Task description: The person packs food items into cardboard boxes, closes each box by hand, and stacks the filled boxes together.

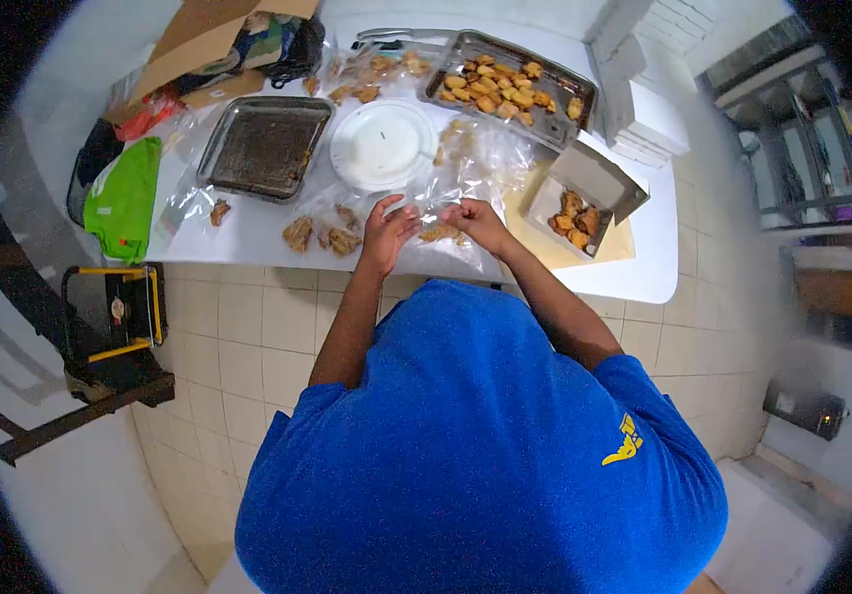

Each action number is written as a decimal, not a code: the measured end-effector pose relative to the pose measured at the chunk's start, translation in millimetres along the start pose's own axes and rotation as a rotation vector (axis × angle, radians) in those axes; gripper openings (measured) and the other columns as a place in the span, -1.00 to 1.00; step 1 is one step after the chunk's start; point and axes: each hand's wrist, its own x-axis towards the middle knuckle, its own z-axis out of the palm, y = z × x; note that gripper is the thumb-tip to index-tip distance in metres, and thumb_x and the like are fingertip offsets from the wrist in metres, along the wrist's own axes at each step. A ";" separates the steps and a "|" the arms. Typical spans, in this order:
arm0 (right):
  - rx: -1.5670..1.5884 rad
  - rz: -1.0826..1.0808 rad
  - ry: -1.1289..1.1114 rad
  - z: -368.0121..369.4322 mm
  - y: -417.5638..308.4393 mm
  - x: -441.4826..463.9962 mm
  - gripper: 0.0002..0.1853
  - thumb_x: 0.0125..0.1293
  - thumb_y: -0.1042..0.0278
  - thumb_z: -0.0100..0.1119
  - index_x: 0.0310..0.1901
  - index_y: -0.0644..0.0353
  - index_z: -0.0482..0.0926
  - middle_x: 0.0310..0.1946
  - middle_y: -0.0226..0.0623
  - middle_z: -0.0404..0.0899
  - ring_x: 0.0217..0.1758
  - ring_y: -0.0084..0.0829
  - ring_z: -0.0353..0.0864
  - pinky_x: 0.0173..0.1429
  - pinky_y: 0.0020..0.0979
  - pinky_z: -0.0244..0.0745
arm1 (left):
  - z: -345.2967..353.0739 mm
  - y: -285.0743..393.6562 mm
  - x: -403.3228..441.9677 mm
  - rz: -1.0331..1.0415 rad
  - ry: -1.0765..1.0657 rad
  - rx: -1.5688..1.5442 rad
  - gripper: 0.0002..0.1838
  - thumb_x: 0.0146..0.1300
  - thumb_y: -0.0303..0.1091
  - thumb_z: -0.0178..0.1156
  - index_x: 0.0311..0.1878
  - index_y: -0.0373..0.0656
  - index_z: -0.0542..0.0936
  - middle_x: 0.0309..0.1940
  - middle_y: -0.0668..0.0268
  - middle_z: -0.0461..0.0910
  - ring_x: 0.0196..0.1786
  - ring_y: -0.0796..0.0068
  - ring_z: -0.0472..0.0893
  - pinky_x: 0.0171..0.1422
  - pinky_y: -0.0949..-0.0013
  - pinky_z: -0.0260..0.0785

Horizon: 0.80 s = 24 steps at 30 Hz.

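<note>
Nearest is the person's blue shirt [485, 426], with both bare forearms reaching over the near edge of a white counter [658, 272]. The left grip [391, 223] is moderately wide, its fingers curled and its thumb apart; the right grip [475, 220] is narrow, thumb and fingertips drawn close together. Clear plastic [430, 211] lies between and against the fingers of both, but I cannot tell whether either one is pinching it. The step in hand seems to be handling this thin plastic; the next move calls, I judge, for a light pinch on a loose edge, with the two grips kept level so it does not crumple.

Under and just beside the right grip lies a browned piece [439, 234], apparently within plastic. More browned pieces [339, 240] lie left of the left grip. To the right, an open carton [551, 200] holding fried pieces [574, 224] sits on a yellowish sheet [541, 252].

Beyond the grips are a white plate [361, 153] and, left of it, a dark tray [257, 148] bearing only residue. Farther back, a second tray [559, 74] holds many golden pieces [501, 91], with plastic-wrapped pieces [378, 65] to its left and stacked white boxes [648, 124] to its right
</note>
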 end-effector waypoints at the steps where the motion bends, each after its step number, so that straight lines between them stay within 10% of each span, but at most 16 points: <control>1: 0.073 0.008 0.007 2.2 5.5 0.2 -0.79 0.31 0.29 0.19 -0.17 0.27 0.60 -0.32 -0.40 0.64 -0.25 -0.62 0.55 -0.10 -0.53 0.45 | -5.9 -1.1 1.3 -0.015 0.036 0.015 -0.62 0.27 -0.33 0.20 0.11 -0.10 0.36 -0.13 0.21 0.55 -0.13 0.35 0.59 0.02 0.31 0.48; 24: -0.026 -0.058 0.239 -3.7 13.2 6.4 -0.74 0.23 0.17 0.26 -0.25 0.23 0.64 -0.43 -0.36 0.65 -0.32 -0.58 0.56 -0.19 -0.46 0.47 | 3.3 5.0 16.0 0.082 -0.008 0.417 -0.75 0.42 -0.20 -0.01 -0.17 -0.23 0.39 -0.24 0.18 0.60 -0.23 0.44 0.62 -0.07 0.37 0.53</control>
